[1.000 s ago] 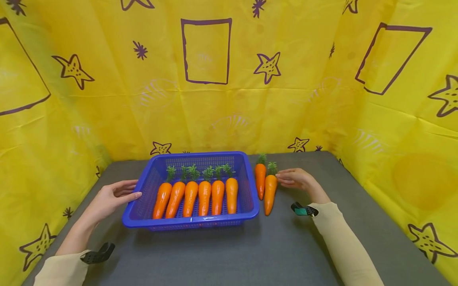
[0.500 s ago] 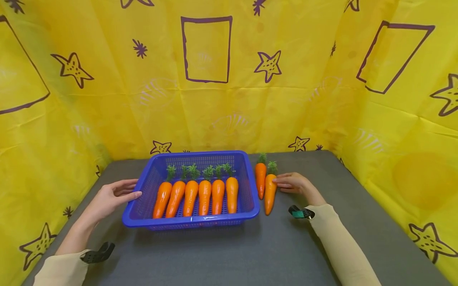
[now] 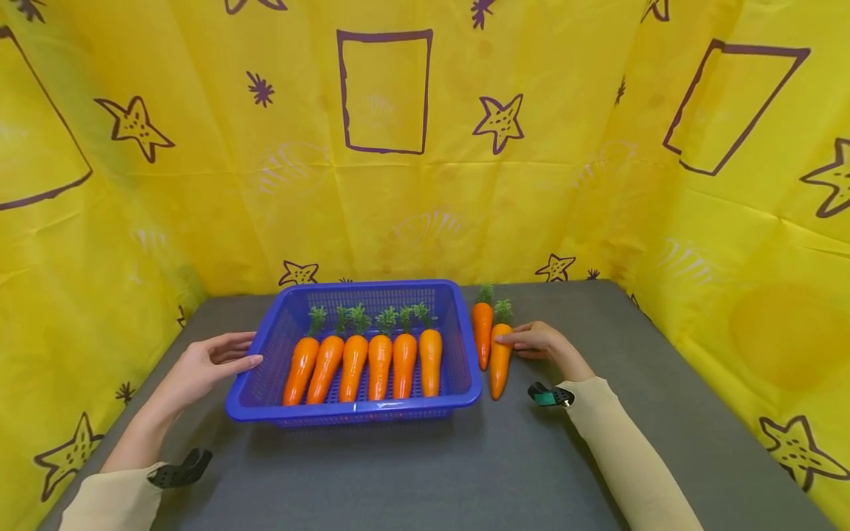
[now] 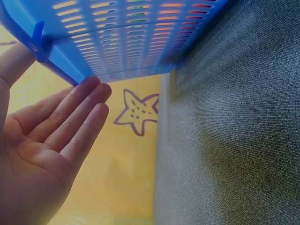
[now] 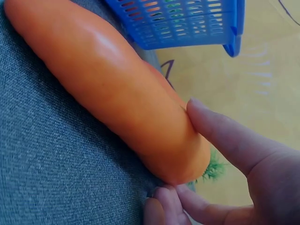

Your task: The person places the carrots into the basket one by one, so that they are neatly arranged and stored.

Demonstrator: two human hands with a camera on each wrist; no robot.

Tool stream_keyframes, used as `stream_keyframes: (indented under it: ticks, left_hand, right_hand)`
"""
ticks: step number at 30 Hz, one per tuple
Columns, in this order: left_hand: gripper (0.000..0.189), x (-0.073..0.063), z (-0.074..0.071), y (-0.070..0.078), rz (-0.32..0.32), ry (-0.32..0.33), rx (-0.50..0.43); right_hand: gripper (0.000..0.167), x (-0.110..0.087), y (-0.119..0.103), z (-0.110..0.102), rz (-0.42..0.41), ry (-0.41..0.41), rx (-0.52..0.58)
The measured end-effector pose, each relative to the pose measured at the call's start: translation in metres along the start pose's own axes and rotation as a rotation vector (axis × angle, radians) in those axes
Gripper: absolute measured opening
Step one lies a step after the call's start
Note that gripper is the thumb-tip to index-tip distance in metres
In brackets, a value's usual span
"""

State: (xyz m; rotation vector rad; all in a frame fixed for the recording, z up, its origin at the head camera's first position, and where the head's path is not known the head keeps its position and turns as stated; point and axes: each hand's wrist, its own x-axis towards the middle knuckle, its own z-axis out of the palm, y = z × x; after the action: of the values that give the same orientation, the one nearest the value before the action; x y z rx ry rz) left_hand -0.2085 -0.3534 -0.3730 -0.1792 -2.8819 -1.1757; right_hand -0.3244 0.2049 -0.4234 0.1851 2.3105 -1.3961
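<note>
In the head view, a blue plastic basket (image 3: 358, 408) holds a row of several orange carrots (image 3: 380, 365) with green tops pointing away. My left hand (image 3: 202, 372) grips its left rim, thumb over the top; in the left wrist view the fingers (image 4: 77, 119) lie nearly straight under the rim. Two more carrots lie right of the basket. My right hand (image 3: 541, 343) pinches the thick upper end of the nearer carrot (image 3: 499, 369). The right wrist view shows this carrot (image 5: 108, 84) between the digits, over the cloth. The other carrot (image 3: 482, 335) lies close beside it.
A dark grey cloth covers the table (image 3: 372, 479). Yellow curtains (image 3: 425, 214) printed with starfish and frames enclose the back and both sides. A dark band (image 3: 179, 472) sits on the left wrist, another (image 3: 551, 396) on the right.
My right hand has moved left from beside the nearer carrot onto its upper end, and the carrot has shifted very slightly left. The left hand and the basket have stayed nearly still.
</note>
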Motion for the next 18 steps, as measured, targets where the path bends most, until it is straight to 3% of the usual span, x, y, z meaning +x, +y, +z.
stream_keyframes:
  ticks: [8, 18]
  left_hand:
    - [0.063, 0.0008, -0.0003, -0.0016, -0.002, 0.002, 0.002]
    - [0.063, 0.0, 0.0, -0.0021, -0.01, -0.01, -0.006]
  right_hand:
    - [0.072, 0.0032, -0.0015, 0.0021, 0.052, 0.028, 0.014]
    - [0.061, -0.0002, -0.0028, 0.0025, 0.049, 0.037, 0.039]
